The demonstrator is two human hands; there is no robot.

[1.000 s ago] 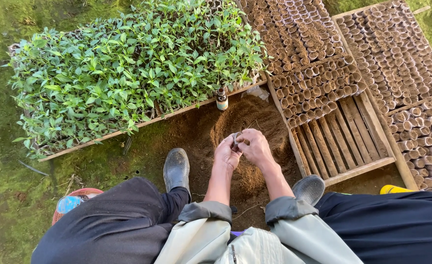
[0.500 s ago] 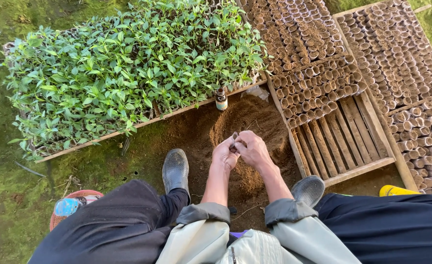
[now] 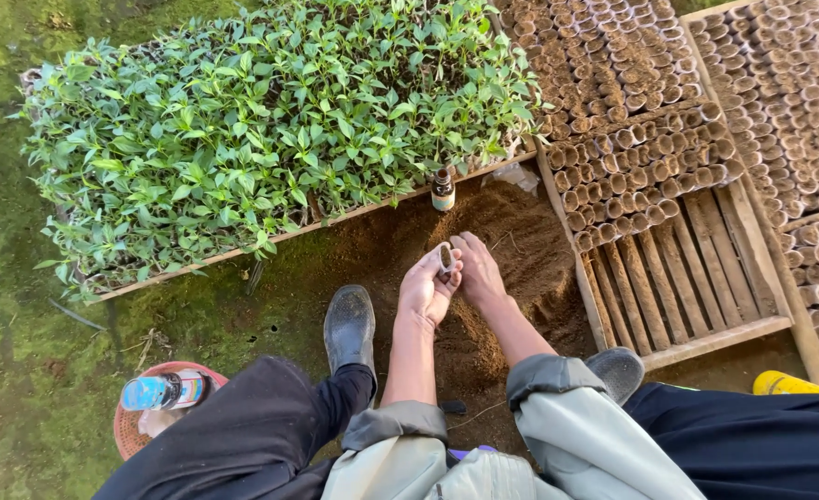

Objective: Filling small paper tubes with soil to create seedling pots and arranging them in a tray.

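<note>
where the person sits over a mound of loose brown soil [image 3: 484,319], the left hand [image 3: 425,292] is raised above it with its fingers curled around a small rolled pot [image 3: 446,258], a short brown tube held upright between thumb and fingertips with its open end facing up. the right hand [image 3: 479,270] lies just beside the left, palm down; its fingertips meet the side of the pot, though whether they grip it or only touch it cannot be told. both forearms emerge from pushed-up pale grey sleeves [image 3: 558,389]. a dark shoe [image 3: 350,324] rests on the soil to the left of the hands and a grey shoe [image 3: 619,368] to their right. beyond the hands, a small brown bottle [image 3: 443,190] stands upright at the far edge of the soil, just beside a wooden tray of green seedlings [image 3: 270,130]. to the right, a slatted wooden tray [image 3: 697,278] is partly filled with rows of rolled pots [image 3: 650,157], its near slats bare. at lower left, a plastic bottle [image 3: 164,391] lies across a red basket [image 3: 127,435] on the mossy ground [image 3: 20,352].
</note>
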